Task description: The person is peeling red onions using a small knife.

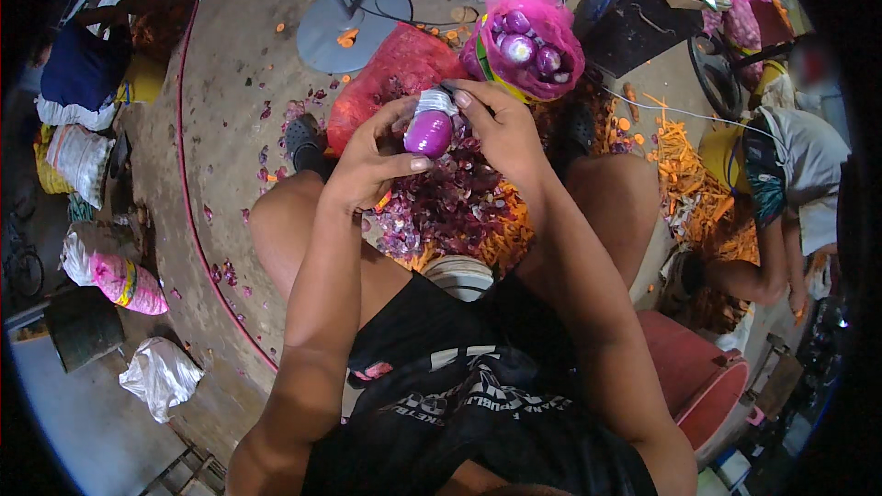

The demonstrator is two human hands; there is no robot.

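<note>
My left hand (372,156) is closed round a shiny peeled red onion (427,134), its thumb along the near side. At the onion's far end is a whitish, ribbed wrapping (436,102); whether it sits on a finger or on a tool cannot be made out. My right hand (501,124) is closed beside the onion, thumb and fingertips pinched near a small dark thing I cannot make out. Below my hands lies a heap of dark red onion skins (450,202), with orange carrot peelings (505,234) around it.
A pink mesh bag (571,32) of peeled onions stands beyond my right hand, next to a red mesh sack (390,73). A grey round stand base (354,37) is farther off. At right are more carrot peelings (684,165), a red bucket (703,386) and another person's arm (744,280).
</note>
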